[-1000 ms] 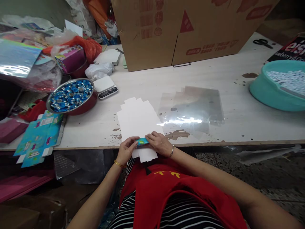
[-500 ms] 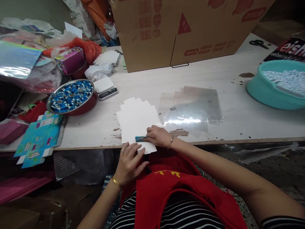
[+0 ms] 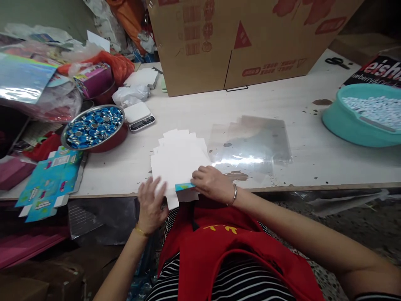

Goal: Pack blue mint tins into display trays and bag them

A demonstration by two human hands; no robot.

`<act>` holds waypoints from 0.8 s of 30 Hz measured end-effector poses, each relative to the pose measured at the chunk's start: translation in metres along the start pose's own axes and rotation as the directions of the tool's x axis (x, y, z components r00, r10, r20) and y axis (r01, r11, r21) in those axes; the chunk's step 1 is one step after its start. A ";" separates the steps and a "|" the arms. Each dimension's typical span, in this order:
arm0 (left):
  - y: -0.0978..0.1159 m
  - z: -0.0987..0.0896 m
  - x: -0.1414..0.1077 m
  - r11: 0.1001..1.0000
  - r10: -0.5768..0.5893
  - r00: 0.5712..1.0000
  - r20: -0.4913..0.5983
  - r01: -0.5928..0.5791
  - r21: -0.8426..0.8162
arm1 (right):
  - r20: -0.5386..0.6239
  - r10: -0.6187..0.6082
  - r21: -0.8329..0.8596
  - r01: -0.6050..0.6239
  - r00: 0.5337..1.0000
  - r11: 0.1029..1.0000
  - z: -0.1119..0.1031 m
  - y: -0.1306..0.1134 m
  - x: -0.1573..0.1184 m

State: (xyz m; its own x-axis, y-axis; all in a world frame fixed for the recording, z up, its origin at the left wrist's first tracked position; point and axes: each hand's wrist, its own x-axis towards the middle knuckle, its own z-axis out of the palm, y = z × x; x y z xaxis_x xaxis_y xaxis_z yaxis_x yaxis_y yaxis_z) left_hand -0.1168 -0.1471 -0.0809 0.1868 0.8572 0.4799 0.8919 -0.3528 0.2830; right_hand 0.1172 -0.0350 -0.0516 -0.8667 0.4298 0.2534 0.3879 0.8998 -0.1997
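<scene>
White card sheets (image 3: pixel 180 154) lie fanned in an overlapping pile at the table's front edge. On the pile's front part is a folded card (image 3: pixel 184 187) with a blue printed strip on top and a shaded face below. My right hand (image 3: pixel 211 182) has its fingers closed on the card's right end. At the pile's front left corner, my left hand (image 3: pixel 153 202) is open with fingers spread, slightly blurred, holding nothing. Whether its thumb touches the sheets I cannot tell.
Clear plastic sheets (image 3: pixel 250 142) lie right of the pile. Further left are a bowl of blue-and-silver caps (image 3: pixel 94 125), a digital scale (image 3: pixel 139 117) and flat blue boxes (image 3: pixel 50 179). A large carton (image 3: pixel 200 71) stands behind; a turquoise basin (image 3: pixel 354 121) and scissors (image 3: pixel 336 62) are right.
My left hand has moved left, away from the folded card, and its fingers have spread. The folded card has tipped so more of its blue strip and front face shows.
</scene>
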 end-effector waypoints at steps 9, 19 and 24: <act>-0.025 0.028 -0.020 0.940 0.192 0.912 0.363 -0.065 -0.334 | -0.026 0.264 0.015 -0.264 0.964 0.965 0.040 -0.003 -0.108; -0.039 0.006 0.004 0.760 0.152 0.838 0.523 0.239 -0.604 | -0.181 0.421 0.286 -0.362 0.889 0.887 0.062 -0.013 -0.094; -0.036 0.006 -0.005 0.775 -0.016 0.855 0.519 0.338 -0.534 | -0.209 0.581 0.436 -0.457 0.787 0.776 0.058 -0.025 -0.081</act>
State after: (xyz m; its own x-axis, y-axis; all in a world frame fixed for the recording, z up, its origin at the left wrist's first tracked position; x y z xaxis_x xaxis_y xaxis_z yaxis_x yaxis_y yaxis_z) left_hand -0.1475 -0.1363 -0.0980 0.3595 0.9328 -0.0248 0.5349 -0.1842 0.8246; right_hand 0.1598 -0.0967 -0.1225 -0.3915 0.8763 0.2809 0.5599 0.4691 -0.6830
